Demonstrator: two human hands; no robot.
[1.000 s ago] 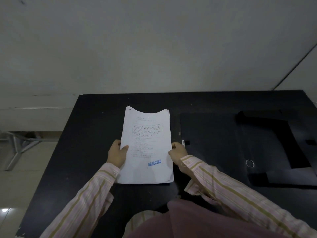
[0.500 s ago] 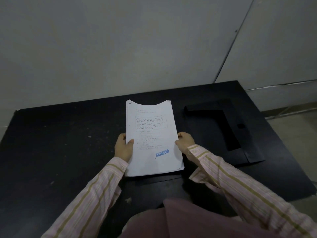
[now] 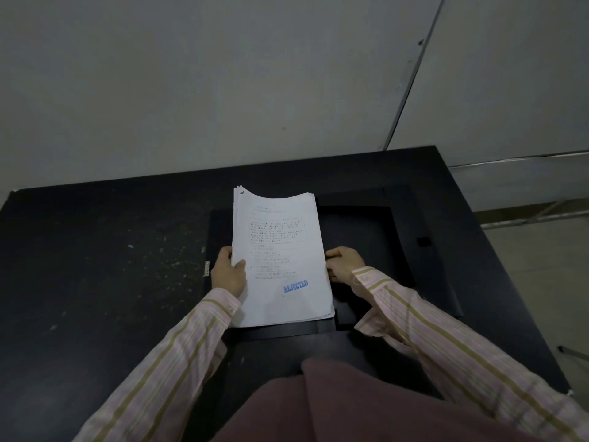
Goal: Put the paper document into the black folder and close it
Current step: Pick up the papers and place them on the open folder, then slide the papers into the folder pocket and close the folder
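A thick stack of white paper point(image 3: 280, 260) with printed text and a blue "REJECTED" stamp is held flat over the open black folder point(image 3: 376, 231), which lies spread on the black table. My left hand point(image 3: 228, 271) grips the stack's left edge, thumb on top. My right hand point(image 3: 345, 264) grips its right edge. The paper covers the folder's left half. To the right, the folder's inner flaps and a small tab point(image 3: 423, 241) show. The folder's left edge with a small white label point(image 3: 207, 268) shows beside my left hand.
The black table point(image 3: 95, 266) has pale scuffs on its left part. A grey wall stands right behind it. The table's right edge drops to a light floor with metal legs point(image 3: 535, 215). My striped sleeves and dark red clothing fill the near side.
Both hands have carried the paper stack to the right, from bare table onto the open folder's left half. The camera view has also swung to the right.
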